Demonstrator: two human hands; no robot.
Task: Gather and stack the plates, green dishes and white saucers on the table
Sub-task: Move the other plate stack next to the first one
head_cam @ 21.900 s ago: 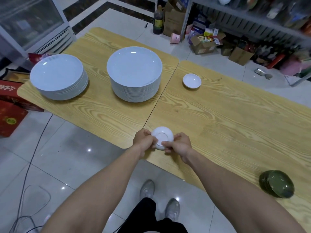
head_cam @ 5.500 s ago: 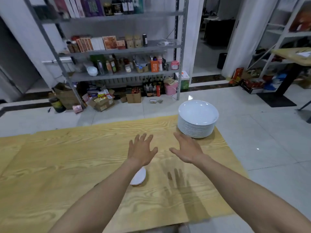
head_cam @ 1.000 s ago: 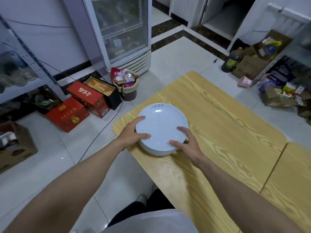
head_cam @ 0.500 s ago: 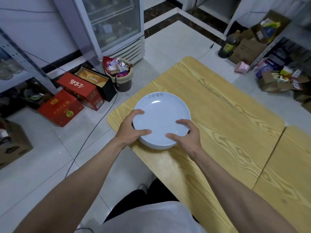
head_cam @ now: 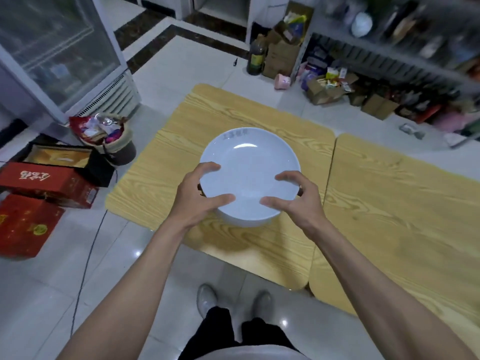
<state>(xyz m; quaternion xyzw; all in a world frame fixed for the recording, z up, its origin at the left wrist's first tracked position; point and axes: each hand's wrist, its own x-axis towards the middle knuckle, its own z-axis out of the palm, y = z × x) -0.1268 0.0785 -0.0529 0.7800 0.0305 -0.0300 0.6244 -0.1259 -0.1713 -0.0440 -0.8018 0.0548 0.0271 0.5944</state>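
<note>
two grips on one stack of plates

both grips clasp the stack of plates (head_cam: pixel 249 175) from its near side. the left grip (head_cam: pixel 193 197) takes the stack's left edge, thumb laid across the top plate and fingers curled round the rim. the right grip (head_cam: pixel 298 198) mirrors it at the stack's right edge, thumb on top and fingers hooked round the rim. the stack is white and level, with faint printing on the far rim of its top plate. beneath the stack lies a wood-grain worktop (head_cam: pixel 233 113); the stack may sit on it or hang just above it, the view does not settle which. a second worktop (head_cam: pixel 402 203) butts against the first, to the right of the stack. left of the stack, on the tiled floor, stand a full bin (head_cam: pixel 109 136) and red boxes (head_cam: pixel 46 183), with a glass-door fridge (head_cam: pixel 52 48) beyond them. far right of the stack runs a blurred shelf (head_cam: pixel 389 55) with cartons at its foot. nearer than the stack are the person's shoes (head_cam: pixel 207 297).
</note>
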